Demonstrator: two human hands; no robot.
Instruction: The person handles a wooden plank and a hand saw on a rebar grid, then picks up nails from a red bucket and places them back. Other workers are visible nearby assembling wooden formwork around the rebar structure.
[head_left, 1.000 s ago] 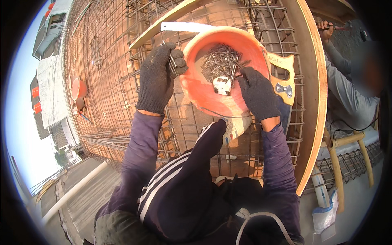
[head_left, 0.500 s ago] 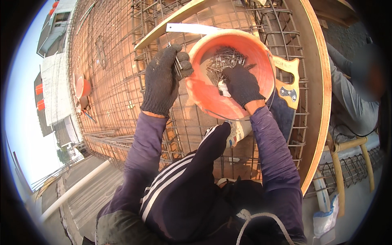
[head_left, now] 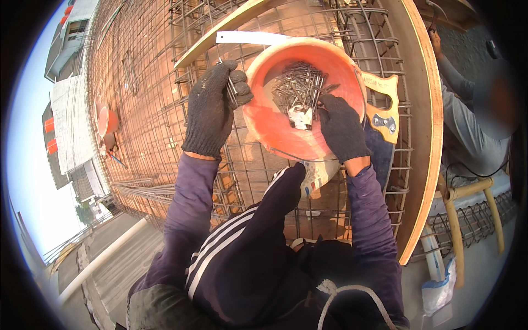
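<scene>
The left hand, just left of the bucket, is curled around a few long nails, seemingly bunched upright to keep them together. The right hand reaches inside the bucket's right wall, fingers bent at the nail pile; whether they pinch one, I cannot tell. The bucket probably keeps those loose nails from dropping through the rebar mesh beneath it. A handsaw stands right of the bucket. Half a second ago the right hand covered much of the tape measure in the bucket; now it is drawn rightward, uncovering it.
</scene>
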